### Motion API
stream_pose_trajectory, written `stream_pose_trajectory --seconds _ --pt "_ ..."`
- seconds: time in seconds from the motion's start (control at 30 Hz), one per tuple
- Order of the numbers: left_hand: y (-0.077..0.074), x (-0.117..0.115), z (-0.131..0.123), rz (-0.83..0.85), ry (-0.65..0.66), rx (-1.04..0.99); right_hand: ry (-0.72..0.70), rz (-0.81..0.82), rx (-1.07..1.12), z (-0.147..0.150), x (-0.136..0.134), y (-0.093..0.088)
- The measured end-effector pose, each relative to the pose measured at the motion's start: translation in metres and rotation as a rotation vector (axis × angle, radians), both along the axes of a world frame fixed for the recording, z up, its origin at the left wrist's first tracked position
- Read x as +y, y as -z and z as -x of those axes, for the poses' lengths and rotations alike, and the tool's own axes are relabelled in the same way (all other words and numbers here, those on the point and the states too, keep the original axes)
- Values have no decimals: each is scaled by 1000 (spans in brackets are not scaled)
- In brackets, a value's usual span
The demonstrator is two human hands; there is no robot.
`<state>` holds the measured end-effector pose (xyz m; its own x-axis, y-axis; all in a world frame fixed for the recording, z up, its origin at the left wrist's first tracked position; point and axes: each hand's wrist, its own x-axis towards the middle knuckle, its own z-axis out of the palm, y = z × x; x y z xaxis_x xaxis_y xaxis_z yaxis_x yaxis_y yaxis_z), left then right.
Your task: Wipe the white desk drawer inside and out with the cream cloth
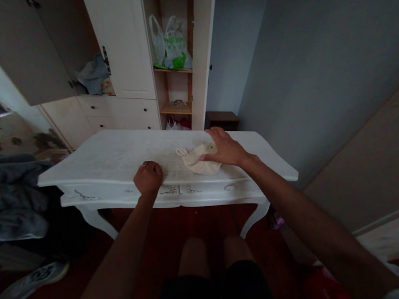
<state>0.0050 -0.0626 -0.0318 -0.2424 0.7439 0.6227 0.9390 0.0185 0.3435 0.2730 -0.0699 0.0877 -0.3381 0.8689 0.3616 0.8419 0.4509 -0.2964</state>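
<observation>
A white carved table (102, 160) stands in front of me. My right hand (226, 146) rests on its top near the right end, fingers closed on a crumpled cream cloth (197, 161) that lies on the surface. My left hand (148, 177) is curled into a fist at the table's front edge, knuckles on the top, with nothing visible in it. My bare knees show below the table.
A white wardrobe (123, 40) stands behind the table, its doors open, with plastic bags (170, 43) on a shelf. A dark blanket (0, 193) lies at the left, a sneaker (31, 282) on the red floor. A grey wall runs along the right.
</observation>
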Motion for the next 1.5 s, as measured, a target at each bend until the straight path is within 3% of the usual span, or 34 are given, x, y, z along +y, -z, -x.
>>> stream_pose_trajectory --seconds 0.13,0.27,0.37,0.5,0.67,0.83,1.03,1.13,1.27,1.5 --pt "0 0 0 12 0 8 38 287 -433 37 36 17" --pt "1 2 1 16 21 10 96 458 -489 50 65 37" --pt "2 2 2 2 25 15 56 471 -507 52 75 40" --pt "2 2 1 -8 19 24 70 347 -510 52 66 41" --pt "3 2 1 -10 22 19 62 150 -455 48 26 48" --pt "3 2 1 0 29 -3 -159 -103 -293 35 -33 67" --pt "2 2 0 9 27 -2 -556 -244 -342 17 -98 118" --pt "3 4 0 6 17 8 -600 -266 -384 7 -97 143" --pt "5 4 1 15 15 11 -490 -365 -404 4 -75 167" --pt "0 2 0 32 9 16 -431 -415 -328 51 -48 192"
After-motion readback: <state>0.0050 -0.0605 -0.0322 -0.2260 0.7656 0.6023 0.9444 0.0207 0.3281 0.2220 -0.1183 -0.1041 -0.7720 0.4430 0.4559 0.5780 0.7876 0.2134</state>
